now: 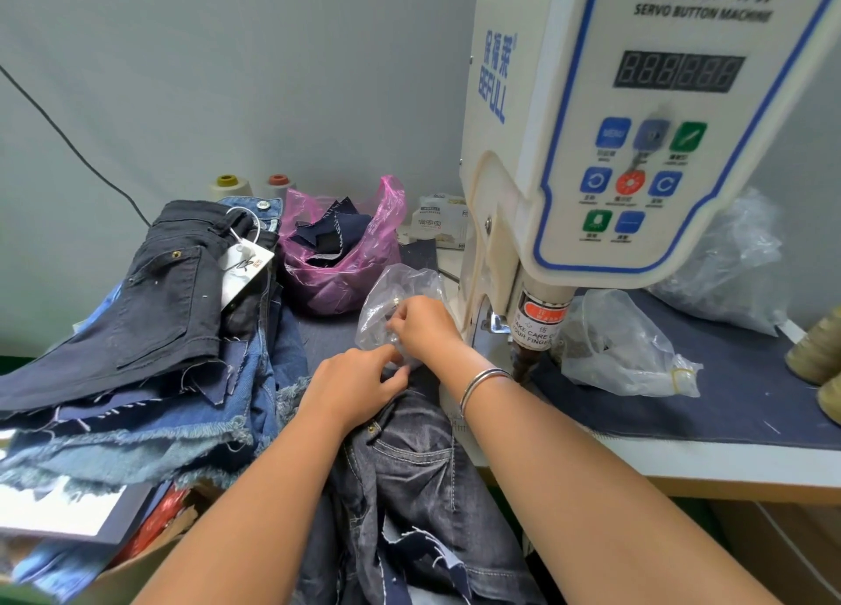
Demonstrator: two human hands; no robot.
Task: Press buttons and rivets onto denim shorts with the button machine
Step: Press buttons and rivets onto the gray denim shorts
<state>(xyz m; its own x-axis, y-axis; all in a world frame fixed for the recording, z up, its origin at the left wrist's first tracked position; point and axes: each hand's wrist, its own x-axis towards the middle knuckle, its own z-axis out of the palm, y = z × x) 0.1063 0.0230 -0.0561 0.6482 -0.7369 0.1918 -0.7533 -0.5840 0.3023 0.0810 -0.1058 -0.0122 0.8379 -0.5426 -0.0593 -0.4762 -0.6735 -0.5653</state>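
Dark grey denim shorts (409, 477) lie in front of me, draped over the table's front edge, with a brass rivet showing near a pocket. A small clear plastic bag (400, 295) sits just beyond them, left of the white servo button machine (605, 149). My left hand (359, 386) pinches the bag's lower edge. My right hand (423, 327), a bracelet on its wrist, has fingers curled at the bag's opening; what they hold is hidden. The machine's press head (528, 359) stands just right of my right wrist.
A stack of dark and blue denim shorts (150, 331) with a hang tag fills the left. A pink bag of fabric scraps (341, 249) sits behind. Clear bags (623, 345) lie right of the machine on the blue-covered table (751, 404). Thread cones (814, 354) stand at the far right.
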